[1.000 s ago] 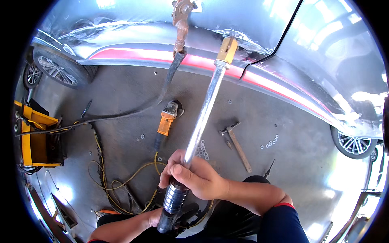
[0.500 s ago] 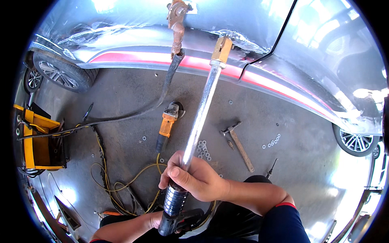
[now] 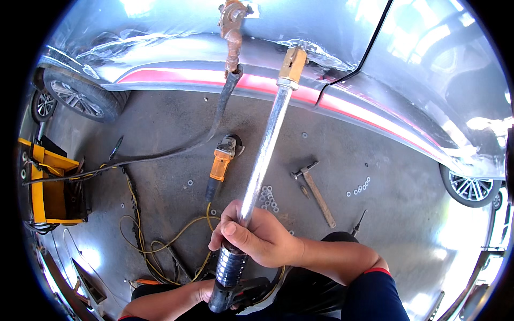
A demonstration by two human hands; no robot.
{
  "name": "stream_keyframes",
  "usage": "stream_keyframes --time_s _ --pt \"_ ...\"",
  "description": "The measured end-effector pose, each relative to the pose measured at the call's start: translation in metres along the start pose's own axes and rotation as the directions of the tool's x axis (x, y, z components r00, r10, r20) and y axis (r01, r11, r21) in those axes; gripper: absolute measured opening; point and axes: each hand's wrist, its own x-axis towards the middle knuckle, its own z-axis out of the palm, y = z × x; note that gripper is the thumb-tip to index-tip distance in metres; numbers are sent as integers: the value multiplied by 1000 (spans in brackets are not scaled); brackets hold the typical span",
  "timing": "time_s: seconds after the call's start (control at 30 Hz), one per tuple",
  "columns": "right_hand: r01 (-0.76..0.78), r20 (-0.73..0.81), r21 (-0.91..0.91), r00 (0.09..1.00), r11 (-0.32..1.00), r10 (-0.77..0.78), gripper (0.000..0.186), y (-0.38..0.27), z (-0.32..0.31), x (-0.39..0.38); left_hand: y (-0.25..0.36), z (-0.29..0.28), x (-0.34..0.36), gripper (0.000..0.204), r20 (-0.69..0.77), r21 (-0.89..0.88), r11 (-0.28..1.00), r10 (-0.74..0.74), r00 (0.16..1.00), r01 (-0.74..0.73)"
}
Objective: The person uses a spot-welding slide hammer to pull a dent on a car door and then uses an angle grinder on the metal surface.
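Observation:
A long slide-hammer dent puller (image 3: 267, 144) runs from my lap up to the car's side. Its brass-coloured head (image 3: 293, 65) meets the crumpled door panel (image 3: 316, 55) just above the red-striped sill. My right hand (image 3: 265, 235) is closed around the bright metal shaft, thumb on top, just above the dark ribbed section. Lower down, my left hand (image 3: 206, 290) grips the black rear handle; most of its fingers are hidden behind the tool. To the left of the head, a rusty clamp (image 3: 233, 37) sits against the panel, with a thick black cable (image 3: 219, 115) hanging from it.
On the floor lie an orange angle grinder (image 3: 220, 163), a wooden-handled hammer (image 3: 319, 200), scattered washers (image 3: 269, 198) and a yellow cable (image 3: 139, 214). A yellow box-like machine (image 3: 51, 187) stands at the left. Car wheels (image 3: 80, 96) show at both sides.

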Motion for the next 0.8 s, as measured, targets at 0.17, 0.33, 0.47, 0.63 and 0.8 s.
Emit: stream_keyframes --time_s 0.17,0.33,0.47,0.63,0.8 --pt "-37 23 5 999 999 37 30 0 -1 -1 -2 -1 -2 54 61 71 997 -8 998 3" --pt "-84 36 2 996 997 83 28 0 0 -1 0 -2 -4 50 40 50 998 -48 998 46" --pt "6 -59 257 998 966 10 25 18 17 0 -6 -13 -9 41 -8 33 998 -50 999 51" --pt "-27 -85 308 995 951 55 36 -11 -8 22 0 -8 -1 40 -19 27 996 -85 996 85" --pt "-109 -2 359 993 927 118 19 22 17 -1 0 -13 -8 49 28 59 997 -50 998 49"
